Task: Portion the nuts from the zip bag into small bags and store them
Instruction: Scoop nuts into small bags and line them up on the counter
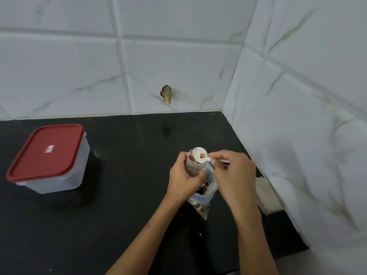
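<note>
My left hand [183, 175] curls round a small bag [195, 165], holding it upright above the open zip bag [206, 192] of nuts at 5 o'clock on the black counter [123, 195]. My right hand [234, 175] pinches a white spoon [200, 155] over the small bag's mouth, one nut in its bowl. A red-lidded box [49, 157] sits at 9 o'clock, well apart.
</note>
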